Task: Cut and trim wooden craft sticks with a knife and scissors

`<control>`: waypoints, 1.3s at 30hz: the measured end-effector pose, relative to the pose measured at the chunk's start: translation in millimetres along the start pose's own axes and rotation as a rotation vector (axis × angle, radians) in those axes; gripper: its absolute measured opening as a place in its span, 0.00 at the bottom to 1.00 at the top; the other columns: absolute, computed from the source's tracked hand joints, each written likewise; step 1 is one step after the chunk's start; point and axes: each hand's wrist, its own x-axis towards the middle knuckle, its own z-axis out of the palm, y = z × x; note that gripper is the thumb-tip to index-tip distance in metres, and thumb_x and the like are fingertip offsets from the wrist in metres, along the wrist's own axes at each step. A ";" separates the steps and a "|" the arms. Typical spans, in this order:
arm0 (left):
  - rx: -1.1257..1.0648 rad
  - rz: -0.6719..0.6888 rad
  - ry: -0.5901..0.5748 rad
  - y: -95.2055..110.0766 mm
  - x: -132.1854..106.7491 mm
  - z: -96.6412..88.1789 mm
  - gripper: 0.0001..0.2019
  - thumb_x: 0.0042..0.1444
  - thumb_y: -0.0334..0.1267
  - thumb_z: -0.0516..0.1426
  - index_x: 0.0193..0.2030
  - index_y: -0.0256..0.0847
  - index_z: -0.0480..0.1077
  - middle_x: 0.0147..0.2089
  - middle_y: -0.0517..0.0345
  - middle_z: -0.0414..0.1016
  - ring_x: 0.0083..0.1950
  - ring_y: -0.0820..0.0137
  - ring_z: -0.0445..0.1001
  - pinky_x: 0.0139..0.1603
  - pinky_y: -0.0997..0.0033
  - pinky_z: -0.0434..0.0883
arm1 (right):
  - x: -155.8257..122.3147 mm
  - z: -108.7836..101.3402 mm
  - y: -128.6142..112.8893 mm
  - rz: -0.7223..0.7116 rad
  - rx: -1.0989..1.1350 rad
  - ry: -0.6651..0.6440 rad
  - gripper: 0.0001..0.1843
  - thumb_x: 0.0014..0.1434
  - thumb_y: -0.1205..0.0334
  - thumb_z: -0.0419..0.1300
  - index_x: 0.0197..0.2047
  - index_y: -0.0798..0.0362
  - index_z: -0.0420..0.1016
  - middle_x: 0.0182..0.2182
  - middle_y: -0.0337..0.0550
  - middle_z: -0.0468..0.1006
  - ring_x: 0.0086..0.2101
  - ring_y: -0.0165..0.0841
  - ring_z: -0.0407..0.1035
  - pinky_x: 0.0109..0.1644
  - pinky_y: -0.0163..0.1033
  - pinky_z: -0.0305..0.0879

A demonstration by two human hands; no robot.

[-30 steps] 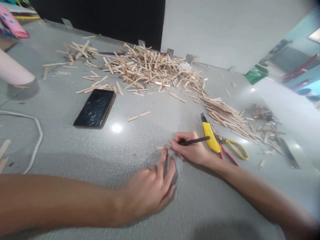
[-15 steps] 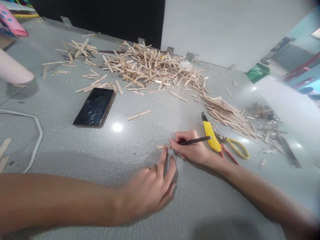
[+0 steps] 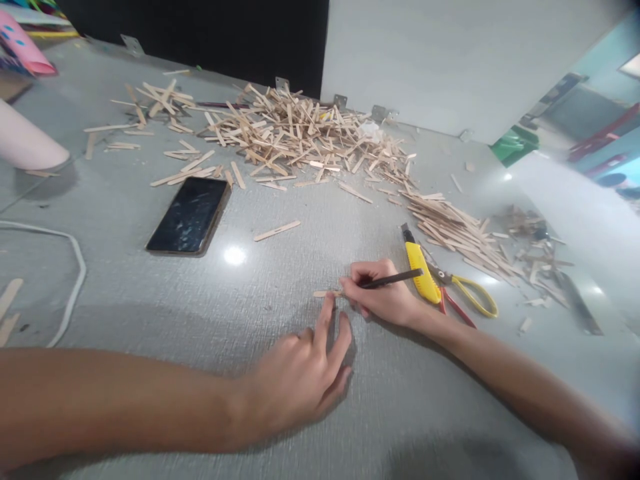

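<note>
A small wooden craft stick (image 3: 321, 294) lies flat on the grey table. My left hand (image 3: 305, 370) presses its index fingertip on the stick, the other fingers apart and loosely bent. In my right hand (image 3: 383, 293) is a dark pencil (image 3: 395, 278), its back end slanting up to the right. The pencil's tip is hidden behind my fingers, close to the stick's right end. Just right of that hand lie a yellow utility knife (image 3: 423, 272) and pliers or cutters (image 3: 473, 297) with one yellow and one red handle.
A black phone (image 3: 189, 215) lies at the left, near a single craft stick (image 3: 277, 231). Behind is a large heap of sticks (image 3: 300, 130), with a neater pile (image 3: 457, 230) at the right. A metal blade (image 3: 580, 303) and a white cable (image 3: 75, 273) flank the work area.
My right hand has shifted very slightly right, showing a little more of the stick beside its fingers. The left hand stays pressed in place.
</note>
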 end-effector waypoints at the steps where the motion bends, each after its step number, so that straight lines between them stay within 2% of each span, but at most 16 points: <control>1: 0.000 0.000 0.004 -0.1 -0.1 0.3 0.30 0.72 0.45 0.51 0.69 0.19 0.66 0.69 0.04 0.63 0.28 0.57 0.83 0.24 0.61 0.78 | -0.1 -0.7 -0.4 0.006 0.012 -0.003 0.22 0.68 0.60 0.61 0.22 0.49 0.62 0.14 0.32 0.69 0.13 0.24 0.64 0.17 0.30 0.56; 7: -0.014 -0.011 0.021 0.3 -0.3 4.0 0.30 0.72 0.46 0.50 0.70 0.21 0.66 0.70 0.05 0.63 0.27 0.59 0.83 0.23 0.63 0.78 | -0.9 -2.9 -1.3 0.000 0.012 -0.011 0.22 0.68 0.59 0.61 0.23 0.50 0.64 0.14 0.31 0.68 0.13 0.24 0.63 0.17 0.29 0.57; 22: 0.013 0.006 0.030 -0.6 0.0 4.3 0.30 0.72 0.46 0.49 0.69 0.20 0.66 0.69 0.04 0.64 0.27 0.59 0.83 0.23 0.63 0.77 | -1.2 -1.4 0.4 -0.002 -0.016 0.008 0.24 0.68 0.59 0.62 0.22 0.49 0.60 0.13 0.31 0.66 0.13 0.24 0.62 0.17 0.29 0.53; 33: 0.024 -0.013 0.014 1.4 -0.8 3.7 0.30 0.73 0.47 0.49 0.70 0.23 0.66 0.70 0.08 0.65 0.28 0.60 0.83 0.24 0.64 0.78 | -0.8 -2.3 -1.1 0.032 0.019 -0.018 0.23 0.66 0.62 0.61 0.22 0.49 0.59 0.13 0.30 0.65 0.13 0.24 0.64 0.16 0.28 0.56; 39: 0.023 0.003 0.019 0.1 -1.6 3.5 0.30 0.73 0.47 0.48 0.70 0.22 0.66 0.70 0.07 0.64 0.27 0.60 0.83 0.23 0.64 0.77 | -0.8 -2.8 -2.8 0.037 0.012 -0.024 0.22 0.66 0.63 0.61 0.21 0.49 0.59 0.12 0.30 0.66 0.12 0.24 0.62 0.16 0.29 0.56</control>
